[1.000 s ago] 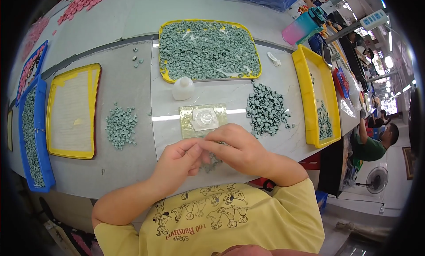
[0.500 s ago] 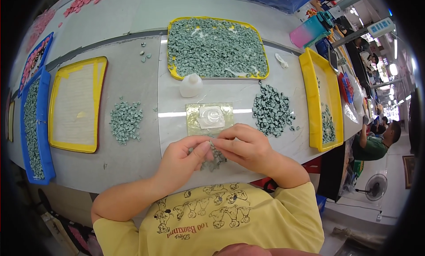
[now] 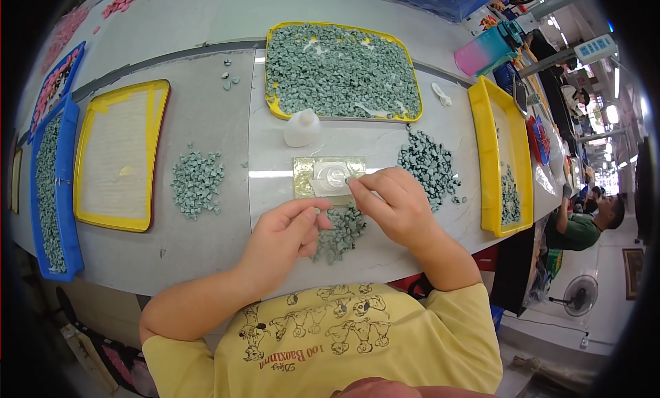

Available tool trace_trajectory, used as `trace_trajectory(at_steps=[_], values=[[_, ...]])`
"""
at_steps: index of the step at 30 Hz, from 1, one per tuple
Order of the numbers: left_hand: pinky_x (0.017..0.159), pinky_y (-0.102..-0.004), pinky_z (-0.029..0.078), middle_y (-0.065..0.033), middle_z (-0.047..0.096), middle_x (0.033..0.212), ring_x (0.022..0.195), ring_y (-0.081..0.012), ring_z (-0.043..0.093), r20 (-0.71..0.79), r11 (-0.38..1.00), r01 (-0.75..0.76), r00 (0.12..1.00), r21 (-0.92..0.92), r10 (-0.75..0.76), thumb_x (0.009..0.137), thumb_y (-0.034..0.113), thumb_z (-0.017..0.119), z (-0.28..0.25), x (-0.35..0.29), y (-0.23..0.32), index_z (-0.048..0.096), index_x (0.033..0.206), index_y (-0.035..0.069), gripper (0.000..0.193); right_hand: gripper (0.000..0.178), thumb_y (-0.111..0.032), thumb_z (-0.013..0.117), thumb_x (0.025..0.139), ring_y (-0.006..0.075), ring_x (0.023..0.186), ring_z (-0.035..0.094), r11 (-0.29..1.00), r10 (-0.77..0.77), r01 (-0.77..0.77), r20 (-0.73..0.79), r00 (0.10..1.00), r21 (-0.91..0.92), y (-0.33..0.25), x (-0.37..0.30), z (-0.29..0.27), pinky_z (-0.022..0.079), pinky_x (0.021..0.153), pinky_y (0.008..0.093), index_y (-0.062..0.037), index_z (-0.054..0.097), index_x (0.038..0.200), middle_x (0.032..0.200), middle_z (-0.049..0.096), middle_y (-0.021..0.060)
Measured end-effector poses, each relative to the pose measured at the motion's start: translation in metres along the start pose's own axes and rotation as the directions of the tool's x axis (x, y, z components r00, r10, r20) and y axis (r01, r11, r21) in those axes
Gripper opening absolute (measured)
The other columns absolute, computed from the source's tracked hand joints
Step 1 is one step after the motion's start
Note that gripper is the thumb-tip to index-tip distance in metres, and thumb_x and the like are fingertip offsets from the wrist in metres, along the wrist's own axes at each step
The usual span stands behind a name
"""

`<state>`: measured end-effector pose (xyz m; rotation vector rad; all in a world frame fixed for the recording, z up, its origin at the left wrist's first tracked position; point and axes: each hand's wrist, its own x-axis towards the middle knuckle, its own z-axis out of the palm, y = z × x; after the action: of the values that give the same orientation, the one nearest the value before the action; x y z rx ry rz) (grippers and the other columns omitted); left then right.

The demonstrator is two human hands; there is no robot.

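Beside a clear round dish (image 3: pixel 336 175) on a translucent yellowish slab (image 3: pixel 302 169), the right hand (image 3: pixel 394 202) is pinching, apparently on a small grey-green piece (image 3: pixel 348 181). The left hand (image 3: pixel 283 234) is curling thumb against forefinger, its contents impossible to tell. Between both, a loose grey-green heap (image 3: pixel 340 234) is remaining, partly hidden; farther ahead, a yellow-rimmed tray (image 3: pixel 273 106) is carrying a near-full layer.

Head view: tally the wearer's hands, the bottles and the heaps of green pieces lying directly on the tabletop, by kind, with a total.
Hands: 2 (left hand, right hand)
Bottles: 2 (white bottle, pink-and-teal bottle)
Green heaps: 3 (left heap, middle heap, right heap)
Total: 7
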<state>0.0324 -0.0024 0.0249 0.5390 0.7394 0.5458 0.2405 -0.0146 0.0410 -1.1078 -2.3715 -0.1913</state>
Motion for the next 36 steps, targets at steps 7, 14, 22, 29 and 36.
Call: trace_trajectory(at_steps=[7, 14, 22, 29, 36], values=[[0.048, -0.0188, 0.031, -0.0066, 0.054, 0.086, 0.055, -0.005, 0.033, -0.031, 0.998, -0.046, 0.998, 0.042, 0.047, 0.09, 0.009, 0.047, -0.003, -0.003, 0.002, 0.049, 0.109, 0.003, 0.019, 0.027, -0.004, 0.06, 0.062, 0.02, 0.068, 0.056, 0.999, -0.009, 0.008, -0.017, 1.0, -0.045, -0.007, 0.003, 0.009, 0.044, 0.056, 0.0302, 0.0015, 0.062, 0.089, 0.081, 0.058, 0.0068], [0.047, -0.0197, 0.029, -0.0049, 0.053, 0.078, 0.053, -0.0054, 0.032, -0.004, 1.0, -0.014, 1.0, -0.024, 0.014, 0.091, 0.013, 0.048, -0.013, -0.008, 0.004, 0.045, 0.095, 0.005, 0.009, 0.026, 0.005, 0.067, 0.06, 0.0192, 0.066, 0.057, 0.976, 0.106, -0.091, -0.07, 0.992, 0.196, -0.018, 0.008, 0.01, 0.045, 0.056, 0.0276, 0.0015, 0.063, 0.086, 0.079, 0.059, 0.0073], [0.043, -0.0212, 0.022, 0.0028, 0.036, 0.062, 0.05, -0.0062, 0.027, 0.033, 0.998, 0.056, 0.998, 0.009, -0.056, 0.095, 0.027, 0.039, -0.016, -0.017, 0.007, 0.039, 0.083, 0.011, 0.021, 0.019, 0.008, 0.068, 0.064, 0.0167, 0.063, 0.058, 0.658, 0.469, -0.372, 0.031, 0.883, 0.655, -0.04, 0.007, 0.018, 0.045, 0.054, 0.0246, 0.0011, 0.062, 0.081, 0.078, 0.06, 0.0085], [0.043, -0.0214, 0.023, 0.0039, 0.036, 0.06, 0.048, -0.0056, 0.028, 0.037, 0.995, 0.087, 0.996, -0.043, -0.086, 0.095, 0.027, 0.041, -0.016, -0.016, 0.004, 0.043, 0.083, 0.009, 0.021, 0.025, 0.008, 0.069, 0.061, 0.0195, 0.063, 0.056, 0.877, 0.166, -0.075, -0.153, 0.974, 0.474, -0.046, 0.011, 0.024, 0.045, 0.053, 0.0276, 0.0014, 0.062, 0.084, 0.079, 0.06, 0.0097], [0.043, -0.0209, 0.023, 0.0033, 0.038, 0.06, 0.049, -0.0054, 0.028, 0.039, 0.997, 0.076, 0.996, -0.028, -0.075, 0.095, 0.027, 0.041, -0.015, -0.012, 0.0, 0.043, 0.083, 0.008, 0.023, 0.027, 0.004, 0.071, 0.06, 0.0208, 0.063, 0.054, 0.923, 0.033, 0.027, -0.147, 0.989, 0.384, -0.043, 0.008, 0.029, 0.044, 0.052, 0.0284, 0.0033, 0.062, 0.086, 0.08, 0.059, 0.0095]])
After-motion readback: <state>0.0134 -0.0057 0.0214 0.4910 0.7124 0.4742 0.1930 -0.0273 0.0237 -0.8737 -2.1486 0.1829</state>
